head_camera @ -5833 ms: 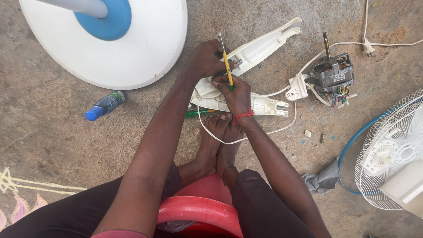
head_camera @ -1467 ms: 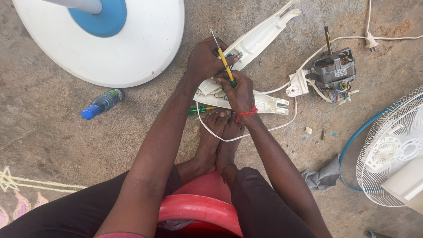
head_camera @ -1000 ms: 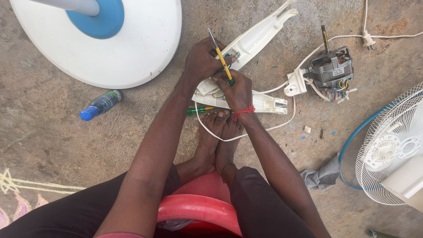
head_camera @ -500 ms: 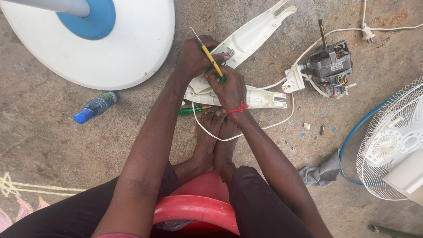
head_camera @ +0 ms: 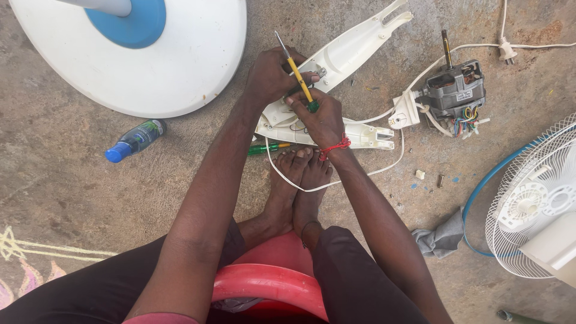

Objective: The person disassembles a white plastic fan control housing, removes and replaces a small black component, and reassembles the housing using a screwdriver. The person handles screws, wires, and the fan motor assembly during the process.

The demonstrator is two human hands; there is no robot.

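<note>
Concrete floor (head_camera: 72, 180) carries a white fan housing (head_camera: 336, 66), steadied by the left hand (head_camera: 270, 75); a yellow screwdriver (head_camera: 295, 72) is gripped by the right hand (head_camera: 324, 117), fingers closed, mid-unscrewing; steady downward pressure seems needed.

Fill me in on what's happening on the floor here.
A person sits on a red stool over a taken-apart fan. The right hand holds a yellow-shafted screwdriver, tip up, while the left hand grips the white plastic housing lying by the bare feet. A second, green screwdriver lies under the arms. The fan motor, base, grille and a small bottle lie around on the concrete.
</note>
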